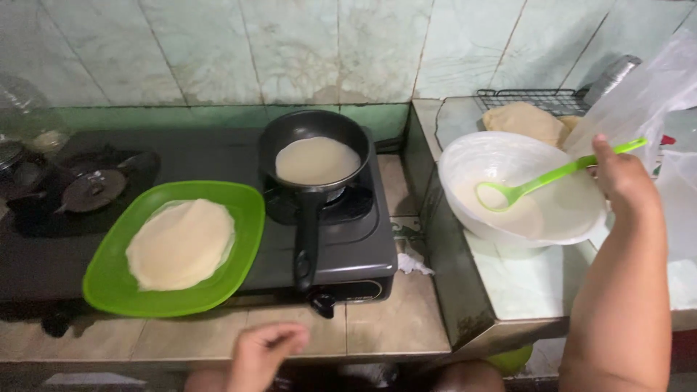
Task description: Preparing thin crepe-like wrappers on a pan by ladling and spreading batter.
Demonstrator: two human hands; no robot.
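My right hand (623, 179) grips the handle of a green plastic ladle (541, 181), whose scoop rests inside a white bowl (465, 156) of pale batter on the raised counter. My left hand (263, 353) hangs low near the front counter edge, fingers loosely curled, holding nothing, just below the stove knob (321, 302). A black frying pan (314, 133) sits on the right burner with a thin round crepe (317, 160) cooking in it; its handle (306, 239) points toward me. A green plate (247, 218) with stacked pale crepes (181, 243) lies over the stove's left side.
The black two-burner stove (363, 250) sits on a tiled counter. A glass jar (25, 120) stands at far left by the left burner (91, 190). A wire rack (537, 98), a tan cloth (526, 120) and clear plastic bags (653, 87) lie behind the bowl. Tiled wall behind.
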